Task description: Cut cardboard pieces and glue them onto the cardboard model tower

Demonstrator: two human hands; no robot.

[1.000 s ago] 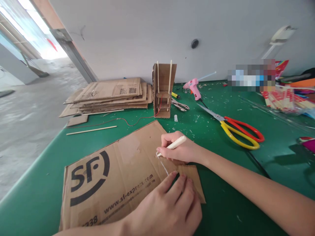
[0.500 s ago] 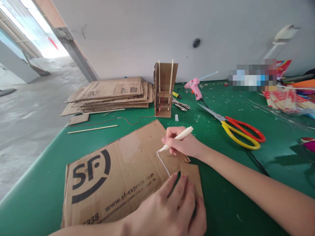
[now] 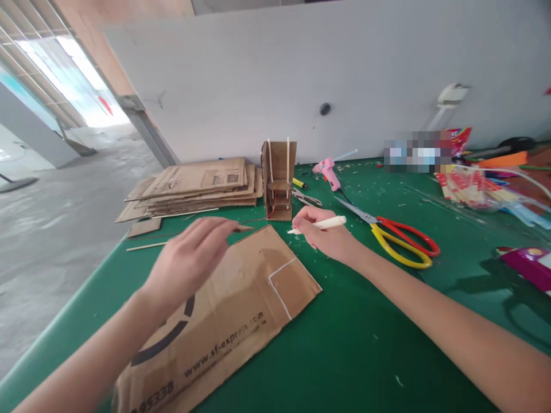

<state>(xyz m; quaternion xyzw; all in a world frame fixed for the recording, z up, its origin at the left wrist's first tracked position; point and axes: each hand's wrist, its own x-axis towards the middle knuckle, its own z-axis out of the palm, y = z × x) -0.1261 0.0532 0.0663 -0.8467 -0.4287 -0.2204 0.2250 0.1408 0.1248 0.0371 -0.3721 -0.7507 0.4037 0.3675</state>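
Note:
My right hand point(image 3: 321, 232) holds a white marker point(image 3: 330, 222), its tip pointing left, just above the green table beyond the cardboard's right corner. Raised over the left part of the large cardboard sheet point(image 3: 232, 298) is my left hand point(image 3: 193, 252), its fingers together round a thin brown cardboard piece point(image 3: 243, 228) seen edge-on. White lines point(image 3: 279, 295) forming a corner show on the sheet near its right end. Black print covers the sheet's left part, some of it hidden under my left hand and forearm.
Stacked cardboard point(image 3: 193, 183) lies at the back left, beside an upright cardboard structure point(image 3: 279, 180) with sticks. A pink glue gun point(image 3: 329, 172), pliers point(image 3: 306, 198) and scissors point(image 3: 391, 235) with red and yellow handles are behind and right. Packaged items point(image 3: 469, 186) sit at the far right.
My left hand has lifted off the sheet and moved left and away, carrying the small cardboard piece. My right hand has raised the marker off the sheet. A second white line now shows. The view has tilted up.

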